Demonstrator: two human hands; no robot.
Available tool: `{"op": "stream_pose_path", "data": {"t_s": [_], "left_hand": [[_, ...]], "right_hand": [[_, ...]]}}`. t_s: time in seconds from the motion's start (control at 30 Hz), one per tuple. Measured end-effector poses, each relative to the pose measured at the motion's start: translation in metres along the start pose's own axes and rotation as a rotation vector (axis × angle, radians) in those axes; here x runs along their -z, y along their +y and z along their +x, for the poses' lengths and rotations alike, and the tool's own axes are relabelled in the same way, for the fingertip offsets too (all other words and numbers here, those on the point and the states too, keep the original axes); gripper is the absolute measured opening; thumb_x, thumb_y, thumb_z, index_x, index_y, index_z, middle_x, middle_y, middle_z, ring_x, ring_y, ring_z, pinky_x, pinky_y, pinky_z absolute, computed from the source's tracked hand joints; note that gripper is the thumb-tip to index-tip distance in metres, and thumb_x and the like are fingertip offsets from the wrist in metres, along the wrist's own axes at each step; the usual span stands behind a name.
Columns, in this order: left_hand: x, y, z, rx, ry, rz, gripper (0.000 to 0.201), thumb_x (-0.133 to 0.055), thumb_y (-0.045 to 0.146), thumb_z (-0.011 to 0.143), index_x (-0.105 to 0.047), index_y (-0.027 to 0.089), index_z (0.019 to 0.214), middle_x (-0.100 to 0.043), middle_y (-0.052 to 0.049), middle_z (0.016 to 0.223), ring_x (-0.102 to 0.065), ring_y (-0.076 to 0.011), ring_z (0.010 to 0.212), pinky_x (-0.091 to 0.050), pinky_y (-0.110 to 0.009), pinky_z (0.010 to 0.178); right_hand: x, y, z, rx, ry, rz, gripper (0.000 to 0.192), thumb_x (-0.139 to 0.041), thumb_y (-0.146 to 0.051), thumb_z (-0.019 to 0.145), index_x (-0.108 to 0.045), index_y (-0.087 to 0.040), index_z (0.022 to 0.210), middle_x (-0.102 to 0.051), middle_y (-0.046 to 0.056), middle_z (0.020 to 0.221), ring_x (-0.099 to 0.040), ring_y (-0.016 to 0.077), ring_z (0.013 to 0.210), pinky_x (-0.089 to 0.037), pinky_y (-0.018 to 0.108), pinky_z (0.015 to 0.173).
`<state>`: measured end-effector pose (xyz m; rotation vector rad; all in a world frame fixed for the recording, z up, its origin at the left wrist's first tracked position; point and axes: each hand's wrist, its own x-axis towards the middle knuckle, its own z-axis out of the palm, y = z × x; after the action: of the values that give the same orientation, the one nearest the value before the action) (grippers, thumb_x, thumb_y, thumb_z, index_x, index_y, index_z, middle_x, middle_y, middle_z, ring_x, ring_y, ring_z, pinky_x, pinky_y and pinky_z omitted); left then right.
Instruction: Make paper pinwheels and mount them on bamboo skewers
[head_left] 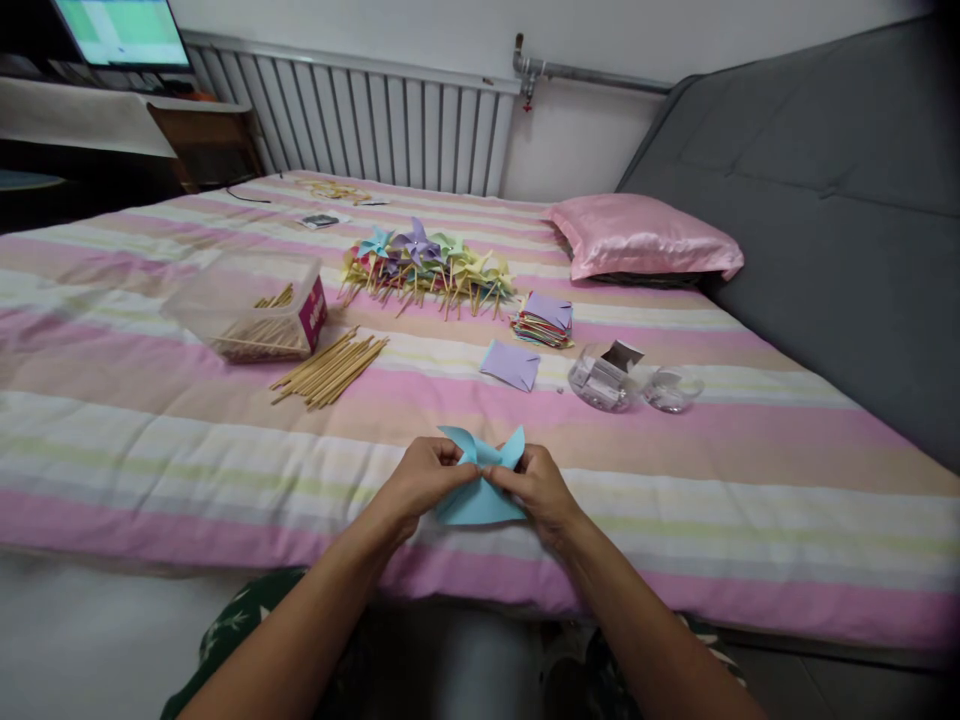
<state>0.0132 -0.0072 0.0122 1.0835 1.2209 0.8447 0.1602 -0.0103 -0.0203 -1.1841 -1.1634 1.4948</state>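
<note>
A light blue paper sheet, thin and matte, lies at the near edge of the bed, two of its corners curled up into soft pointed flaps. The left hand and the right hand meet over its middle, both with fingers bent and pinching the folded paper between thumb and fingertips; the fingertips themselves are hidden under the flaps. Both forearms come in from the near edge and converge on the sheet, wrists low over the quilted, striped bedcover.

Further in, toward the middle of the bed, a loose bundle of thin wooden sticks lies fanned out, just beside a clear plastic box with rounded corners that holds more sticks. Beyond them a heap of finished paper pinwheels in yellow, green, purple and blue rests on its sticks. To the right of the heap sits a stack of coloured paper squares, and a single lilac square lies apart, nearer the hands. Right of that stands a small clear round container; its contents are hard to make out. A glossy pink satin pillow lies at the right edge against the grey padded headboard. Small items at the far edge are too blurred to tell.
</note>
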Motion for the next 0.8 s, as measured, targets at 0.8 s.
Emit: {"op": "stream_pose_path", "data": {"t_s": [0.8], "left_hand": [[0.018, 0.007, 0.010, 0.088, 0.305, -0.312, 0.018, -0.067, 0.021, 0.050, -0.049, 0.015, 0.049, -0.044, 0.006, 0.042, -0.038, -0.0063, 0.040, -0.028, -0.020, 0.041]], "right_hand": [[0.002, -0.008, -0.013, 0.648, 0.349, -0.396, 0.024, -0.061, -0.018, 0.073, -0.059, -0.021, 0.096, -0.056, -0.003, 0.061, -0.053, 0.0106, 0.055, -0.045, 0.023, 0.056]]}}
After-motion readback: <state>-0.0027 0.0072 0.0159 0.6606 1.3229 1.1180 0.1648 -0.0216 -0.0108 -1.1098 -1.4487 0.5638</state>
